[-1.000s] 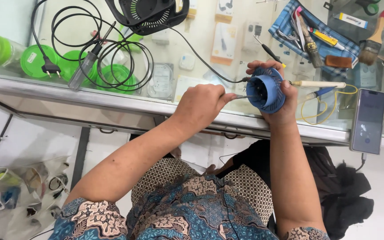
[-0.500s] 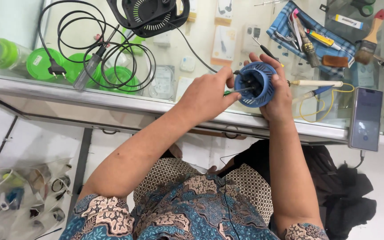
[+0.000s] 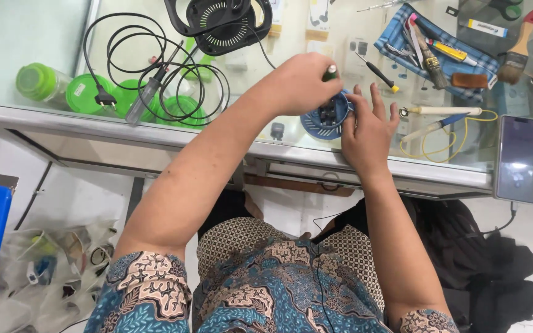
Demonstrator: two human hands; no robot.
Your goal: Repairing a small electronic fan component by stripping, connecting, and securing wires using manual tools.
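Observation:
A round blue slotted plastic part (image 3: 323,118) lies on the glass counter (image 3: 50,61). My left hand (image 3: 300,83) is closed around a small green-handled tool (image 3: 329,74) held upright over the part. My right hand (image 3: 368,126) steadies the part's right edge, fingers spread. A black cable runs from the part area toward a black round fan housing (image 3: 220,24) at the back.
A coiled black power cord with plug (image 3: 149,68) lies left. A blue cloth (image 3: 439,43) holds several tools, with a paintbrush (image 3: 516,52) beside it. A soldering iron with yellow wire (image 3: 442,114) and a phone (image 3: 517,159) sit right. Green containers (image 3: 44,83) show under the glass.
The blue part has come down from being held up in my right hand to rest on the counter. My left hand now holds the tool upright over it.

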